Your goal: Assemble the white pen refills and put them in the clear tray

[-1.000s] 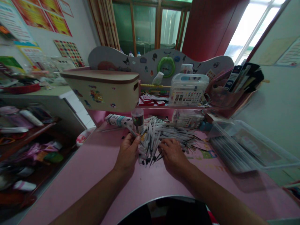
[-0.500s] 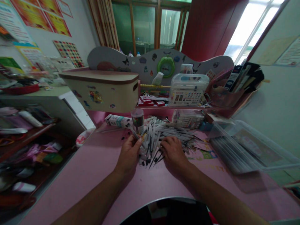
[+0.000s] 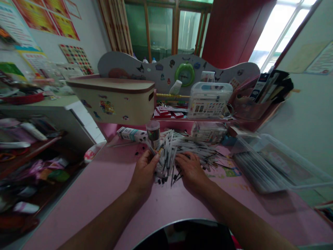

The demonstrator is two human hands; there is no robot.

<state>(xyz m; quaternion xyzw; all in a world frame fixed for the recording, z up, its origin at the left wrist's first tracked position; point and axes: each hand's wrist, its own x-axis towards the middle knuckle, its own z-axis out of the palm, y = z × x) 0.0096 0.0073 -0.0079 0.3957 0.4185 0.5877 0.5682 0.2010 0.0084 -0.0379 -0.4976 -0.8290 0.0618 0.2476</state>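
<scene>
A heap of thin white pens with black tips lies on the pink desk. My left hand is closed around a fanned bunch of these pens, held tilted up with their dark ends down. My right hand rests palm down on the heap just right of the bunch, fingers curled among the pens; whether it grips any is hidden. A small clear cylinder pot stands just behind my left hand.
A white and teal carton lies behind the pot. A clear plastic tray sits at the right. A cream wooden box, a clear lidded case and a green clock stand at the back. Cluttered shelves fill the left.
Both hands have drawn closer together. The bunch in my left hand is gathered tighter and more upright, and my right hand has slid left toward it.
</scene>
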